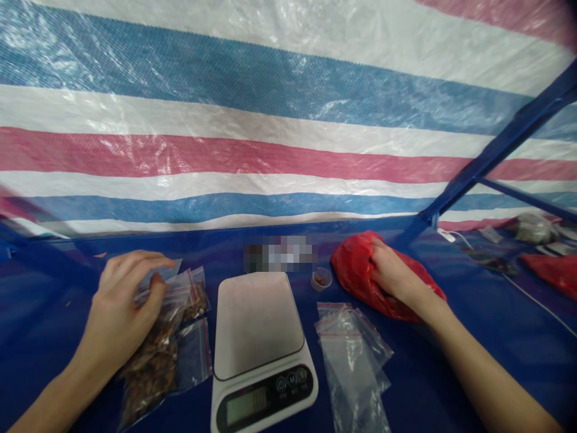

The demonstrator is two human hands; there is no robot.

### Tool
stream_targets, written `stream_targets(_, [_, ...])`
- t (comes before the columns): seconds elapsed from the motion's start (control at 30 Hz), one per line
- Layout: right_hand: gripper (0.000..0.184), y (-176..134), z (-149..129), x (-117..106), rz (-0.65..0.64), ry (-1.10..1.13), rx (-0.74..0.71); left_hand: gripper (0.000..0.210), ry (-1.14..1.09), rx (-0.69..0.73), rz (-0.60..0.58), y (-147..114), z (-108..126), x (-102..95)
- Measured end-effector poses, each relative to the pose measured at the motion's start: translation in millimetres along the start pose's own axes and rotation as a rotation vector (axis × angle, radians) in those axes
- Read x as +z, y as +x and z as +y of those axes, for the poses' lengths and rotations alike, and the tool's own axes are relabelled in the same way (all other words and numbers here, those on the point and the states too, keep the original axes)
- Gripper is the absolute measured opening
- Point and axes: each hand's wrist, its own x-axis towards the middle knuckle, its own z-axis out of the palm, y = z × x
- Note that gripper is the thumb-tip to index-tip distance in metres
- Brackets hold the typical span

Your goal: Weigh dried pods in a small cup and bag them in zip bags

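Observation:
My left hand (130, 294) rests over clear zip bags at the left, fingers curved and the thumb apart from them. Under it lies a zip bag of brown dried pieces (151, 367); a smaller filled zip bag (196, 300) is beside it. My right hand (387, 264) reaches into a crumpled red plastic bag (351, 264), which hides its fingertips. Between the hands stands a white kitchen scale (259, 325) with a bare plate and a faint display. A small clear cup (321, 280) holding a few brown bits sits between scale and red bag.
Flat clear zip bags (351, 355) lie overlapping right of the scale. Behind the blue tabletop (279, 225) hangs a striped plastic sheet (270, 78). A blue metal bar (500, 147) slants up at the right, with a white cable (536, 291) and another red bag (552, 273) beyond.

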Motion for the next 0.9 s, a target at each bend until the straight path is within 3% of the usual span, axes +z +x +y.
stream_targets(0.4, [0.057,-6,-5,9,0.066,0.046,0.037,0.018,-0.06,-0.172,0.094,-11,8,-5.2])
stream_targets(0.9, [0.051,-9,-6,3,0.027,0.065,0.039,0.016,-0.044,-0.133,0.145,-8,16,-8.9])
